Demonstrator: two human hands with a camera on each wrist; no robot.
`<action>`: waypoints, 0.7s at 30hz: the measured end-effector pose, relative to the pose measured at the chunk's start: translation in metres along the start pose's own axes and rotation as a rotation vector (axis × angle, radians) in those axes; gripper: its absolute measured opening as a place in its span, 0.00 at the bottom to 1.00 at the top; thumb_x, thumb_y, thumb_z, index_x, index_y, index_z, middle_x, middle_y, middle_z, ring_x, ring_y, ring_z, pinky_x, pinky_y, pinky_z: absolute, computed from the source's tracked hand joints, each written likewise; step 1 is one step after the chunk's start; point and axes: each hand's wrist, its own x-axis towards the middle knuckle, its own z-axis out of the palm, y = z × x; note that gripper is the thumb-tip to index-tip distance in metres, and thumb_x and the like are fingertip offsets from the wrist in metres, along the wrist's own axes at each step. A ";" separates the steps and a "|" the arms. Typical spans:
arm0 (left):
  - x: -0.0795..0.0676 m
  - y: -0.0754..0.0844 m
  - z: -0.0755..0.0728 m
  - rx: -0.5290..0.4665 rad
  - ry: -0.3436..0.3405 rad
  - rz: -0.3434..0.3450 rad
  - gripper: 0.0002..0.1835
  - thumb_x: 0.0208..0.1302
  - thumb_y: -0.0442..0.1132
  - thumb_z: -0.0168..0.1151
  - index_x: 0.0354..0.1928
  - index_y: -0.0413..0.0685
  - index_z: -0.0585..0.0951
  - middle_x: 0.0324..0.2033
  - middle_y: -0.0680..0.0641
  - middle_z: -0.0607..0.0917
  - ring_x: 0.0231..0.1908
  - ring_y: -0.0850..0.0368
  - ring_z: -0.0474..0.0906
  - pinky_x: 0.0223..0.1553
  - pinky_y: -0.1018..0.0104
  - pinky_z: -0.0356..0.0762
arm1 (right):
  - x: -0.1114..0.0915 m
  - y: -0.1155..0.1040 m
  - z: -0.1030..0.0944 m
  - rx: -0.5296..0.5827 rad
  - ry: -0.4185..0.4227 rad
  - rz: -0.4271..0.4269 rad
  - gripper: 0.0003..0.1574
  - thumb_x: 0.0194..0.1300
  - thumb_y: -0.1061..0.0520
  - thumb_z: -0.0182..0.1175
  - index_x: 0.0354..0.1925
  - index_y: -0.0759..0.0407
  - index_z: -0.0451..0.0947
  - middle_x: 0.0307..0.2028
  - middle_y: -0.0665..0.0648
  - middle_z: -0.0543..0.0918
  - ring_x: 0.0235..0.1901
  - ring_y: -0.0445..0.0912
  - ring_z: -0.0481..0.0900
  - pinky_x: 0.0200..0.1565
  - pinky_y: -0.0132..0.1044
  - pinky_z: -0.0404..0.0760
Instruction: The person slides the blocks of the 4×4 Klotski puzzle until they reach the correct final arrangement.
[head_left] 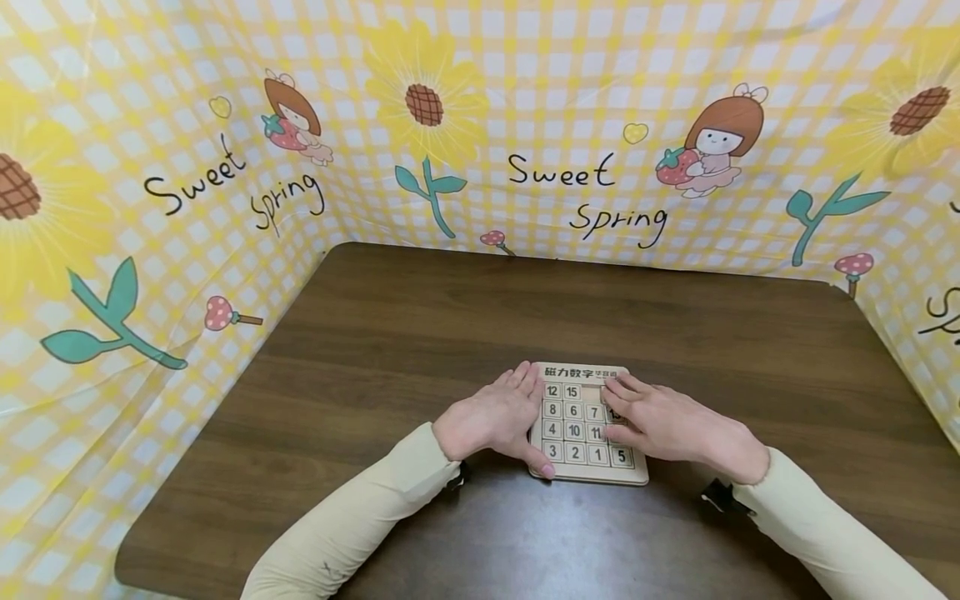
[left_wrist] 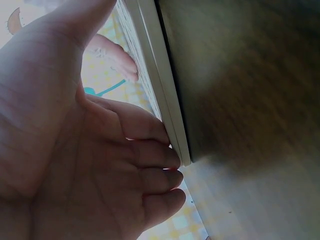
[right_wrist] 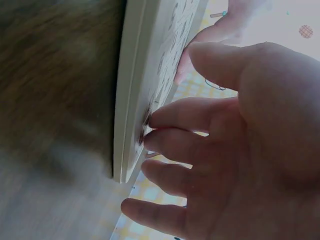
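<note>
A wooden number sliding puzzle [head_left: 592, 476] lies flat on the table, with Chinese lettering along its top. An unfilled slot [head_left: 591, 395] shows in the top row, right of the tile marked 15 [head_left: 572, 392]. Along the puzzle's left edge rests my left hand [head_left: 495, 417], fingers extended and thumb on the lower left corner. My right hand [head_left: 663, 421] reaches over the right side, its fingertips on or just above the tiles, hiding some of them. In the wrist views the left fingers [left_wrist: 152, 152] touch the board's edge, and the right fingers [right_wrist: 175, 140] are spread near the tile face.
The dark wooden table [head_left: 420, 333] extends around the puzzle on all sides. A yellow checked cloth [head_left: 555, 108] with flowers and "Sweet Spring" lettering hangs behind the table and along its sides. A dark strap piece [head_left: 717, 495] shows under the right wrist.
</note>
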 end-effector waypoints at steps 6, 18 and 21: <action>0.000 -0.001 0.000 0.012 -0.006 0.004 0.70 0.45 0.80 0.60 0.77 0.37 0.48 0.77 0.37 0.45 0.78 0.46 0.40 0.78 0.57 0.45 | 0.013 -0.011 0.001 0.011 0.005 -0.041 0.41 0.72 0.39 0.52 0.70 0.65 0.64 0.71 0.67 0.64 0.73 0.63 0.59 0.67 0.59 0.67; 0.000 0.001 -0.002 0.011 -0.016 0.000 0.70 0.45 0.80 0.60 0.77 0.37 0.48 0.77 0.37 0.45 0.78 0.46 0.40 0.78 0.58 0.44 | 0.028 -0.022 0.002 0.018 -0.048 -0.049 0.41 0.72 0.40 0.53 0.72 0.62 0.62 0.73 0.62 0.63 0.74 0.61 0.57 0.67 0.65 0.64; 0.000 0.001 -0.002 0.010 -0.016 -0.002 0.70 0.45 0.80 0.60 0.77 0.37 0.48 0.77 0.37 0.45 0.78 0.47 0.40 0.78 0.58 0.44 | 0.027 -0.021 0.002 0.028 -0.051 -0.048 0.40 0.72 0.41 0.53 0.72 0.61 0.62 0.73 0.62 0.63 0.74 0.61 0.57 0.67 0.66 0.64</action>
